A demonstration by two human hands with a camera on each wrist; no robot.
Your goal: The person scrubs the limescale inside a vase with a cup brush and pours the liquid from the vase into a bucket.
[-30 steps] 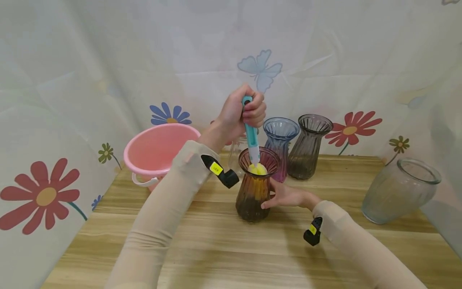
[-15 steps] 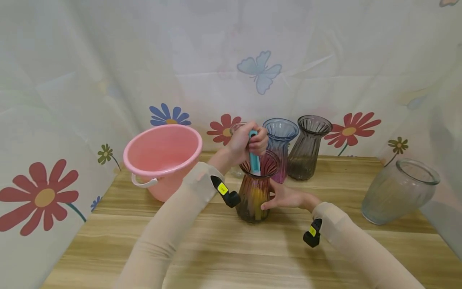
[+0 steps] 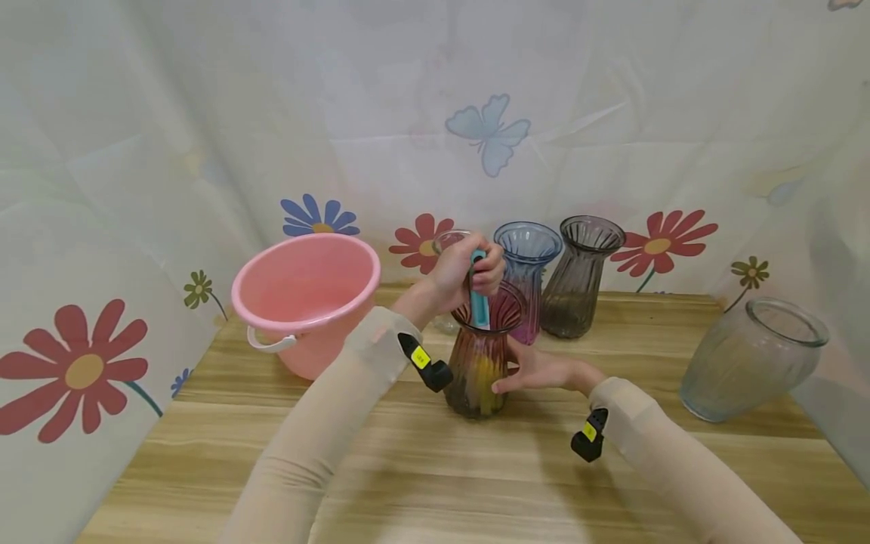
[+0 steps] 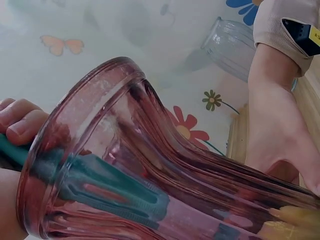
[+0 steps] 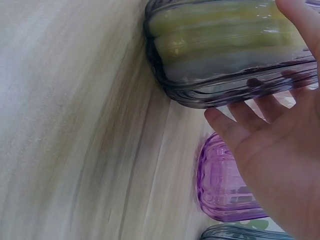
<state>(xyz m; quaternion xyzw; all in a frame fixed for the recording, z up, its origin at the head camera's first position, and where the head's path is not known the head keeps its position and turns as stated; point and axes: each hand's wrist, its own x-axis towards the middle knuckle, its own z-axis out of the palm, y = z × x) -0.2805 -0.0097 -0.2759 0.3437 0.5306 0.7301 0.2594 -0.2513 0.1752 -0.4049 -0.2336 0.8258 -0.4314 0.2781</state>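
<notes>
My left hand [image 3: 457, 273] grips the teal handle of a sponge bottle brush [image 3: 479, 308], just above the mouth of a ribbed, smoky reddish glass vase [image 3: 464, 374]. Through the glass, in the right wrist view, the brush's yellow sponge head [image 5: 220, 37] shows low inside, near the bottom. The vase stands upright on the wooden table. Low on its right side, my right hand [image 3: 544, 370] holds it, thumb in front and fingers behind. The left wrist view shows the handle [image 4: 107, 192] through the flared neck.
A pink bucket [image 3: 319, 344] with a white handle stands at the left. Behind are a blue-and-pink vase [image 3: 526, 257], a grey vase [image 3: 578, 291] and a partly hidden clear glass vessel [image 3: 445, 323]. A wide clear vase [image 3: 744, 370] stands at the right.
My left hand has moved down, pushing the sponge head from the vase's mouth to deep inside. Over the last half second it has barely moved. My right hand stays on the vase.
</notes>
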